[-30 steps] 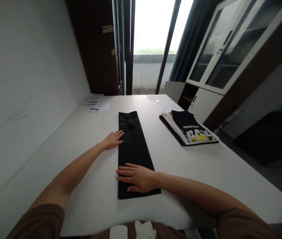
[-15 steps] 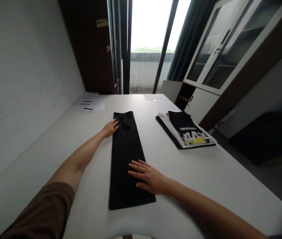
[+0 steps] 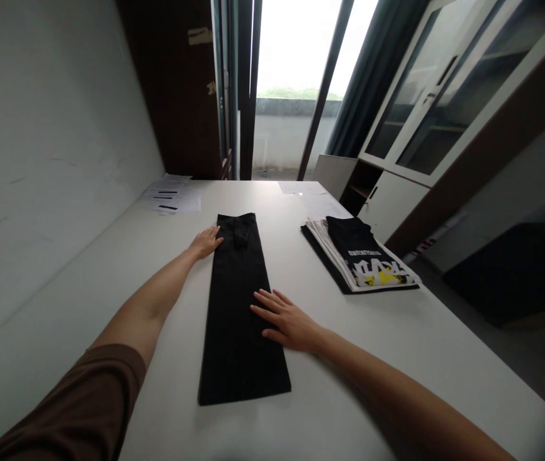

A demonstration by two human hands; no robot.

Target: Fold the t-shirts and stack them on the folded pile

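A black garment (image 3: 236, 307), folded into a long narrow strip, lies flat on the white table (image 3: 166, 397). What looks like a sleeve or flap (image 3: 241, 232) is folded over near its far end. My left hand (image 3: 206, 242) rests at the far left edge of the garment, fingers stretched out over its border. Lower down, on the right edge, my right hand (image 3: 287, 321) lies flat with its fingers spread across the cloth. Neither hand grips anything.
A stack of folded T-shirts (image 3: 366, 256), black on top with white and yellow print, sits at the right of the table. Papers (image 3: 176, 195) lie at the far left corner, more sheets (image 3: 317, 200) at the far right. A wall (image 3: 51, 160) borders the left side.
My right hand has slid slightly away from me along the garment's right edge. My left hand stays near the far left edge. The garment's near end appears a little further left.
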